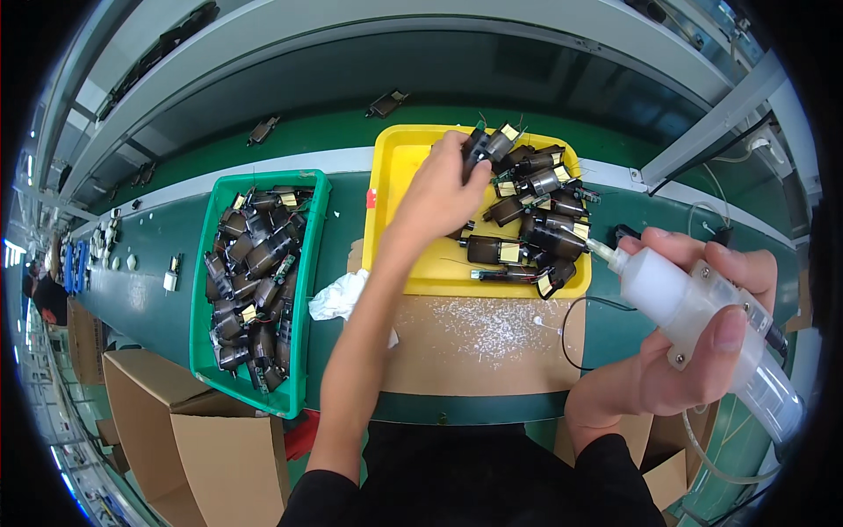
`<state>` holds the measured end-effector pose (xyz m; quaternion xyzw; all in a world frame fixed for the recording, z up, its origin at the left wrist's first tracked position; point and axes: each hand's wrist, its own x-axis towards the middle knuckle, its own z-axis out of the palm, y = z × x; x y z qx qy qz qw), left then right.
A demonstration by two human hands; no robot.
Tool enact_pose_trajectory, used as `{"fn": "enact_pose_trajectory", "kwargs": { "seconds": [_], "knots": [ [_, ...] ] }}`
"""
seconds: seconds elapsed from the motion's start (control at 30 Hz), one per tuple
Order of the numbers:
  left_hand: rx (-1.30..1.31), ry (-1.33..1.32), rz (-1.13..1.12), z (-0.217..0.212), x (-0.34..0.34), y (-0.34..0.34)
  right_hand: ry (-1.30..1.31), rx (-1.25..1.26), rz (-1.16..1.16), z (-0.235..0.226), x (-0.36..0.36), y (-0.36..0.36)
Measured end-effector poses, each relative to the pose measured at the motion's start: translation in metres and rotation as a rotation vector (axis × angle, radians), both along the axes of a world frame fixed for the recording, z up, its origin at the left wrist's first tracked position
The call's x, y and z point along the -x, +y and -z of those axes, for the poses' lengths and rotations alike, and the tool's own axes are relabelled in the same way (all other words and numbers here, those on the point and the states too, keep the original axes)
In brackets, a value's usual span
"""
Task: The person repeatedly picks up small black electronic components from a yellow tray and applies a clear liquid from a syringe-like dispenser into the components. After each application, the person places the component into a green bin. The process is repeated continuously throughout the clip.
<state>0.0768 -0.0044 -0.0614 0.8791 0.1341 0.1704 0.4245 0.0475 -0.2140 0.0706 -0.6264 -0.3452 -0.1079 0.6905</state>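
Note:
My left hand [442,189] reaches over the far part of the yellow tray [392,176]. Its fingers are closed on a dark translucent part [479,151] with a cylindrical body, a yellow patch and thin wire leads. Several similar brown parts [549,230] lie heaped in the right half of that tray. At the right, my right hand [702,329] is wrapped round a white dispensing syringe [654,285] with a clear rear end and a hose. Its pale nozzle points left toward the heaped parts, near the tray's right wall; whether it touches one I cannot tell.
A green bin [200,307] full of similar brown parts stands at the left. White granules [492,338] are scattered on a brown cardboard sheet [421,360] before the tray, near a crumpled white cloth [338,297]. A black cable [566,338] curls beside it. Open cardboard boxes [219,448] stand below the bench.

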Motion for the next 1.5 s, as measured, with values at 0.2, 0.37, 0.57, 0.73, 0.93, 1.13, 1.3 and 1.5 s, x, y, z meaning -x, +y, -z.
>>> {"fn": "enact_pose_trajectory", "kwargs": {
  "seconds": [0.2, 0.37, 0.57, 0.73, 0.93, 1.13, 1.3, 1.5],
  "knots": [
    [1.371, -0.210, 0.766, -0.045, 0.061, 0.010, 0.074, 0.011, 0.040, 0.002, 0.012, 0.021],
    [1.338, -0.330, 0.989, -0.047, 0.066, 0.001, 0.173, 0.043, 0.062, 0.002, 0.024, 0.033],
    [1.327, -0.283, 0.705, -0.053, 0.075, -0.006, 0.222, 0.072, -0.003, 0.003, 0.029, 0.034],
    [1.322, -0.277, 0.664, -0.056, 0.076, -0.008, 0.215, 0.037, -0.032, 0.007, 0.028, 0.038],
    [1.293, -0.258, 0.655, -0.063, 0.076, -0.009, 0.172, 0.052, -0.114, 0.007, 0.024, 0.036],
    [1.272, -0.250, 0.644, -0.065, 0.078, -0.008, 0.145, 0.077, -0.129, 0.007, 0.021, 0.035],
    [1.201, -0.218, 0.632, -0.066, 0.082, -0.005, 0.161, 0.083, -0.073, 0.013, 0.024, 0.036],
    [1.137, -0.228, 0.668, -0.064, 0.080, -0.003, 0.110, 0.119, -0.125, 0.010, 0.021, 0.029]
  ]
}}
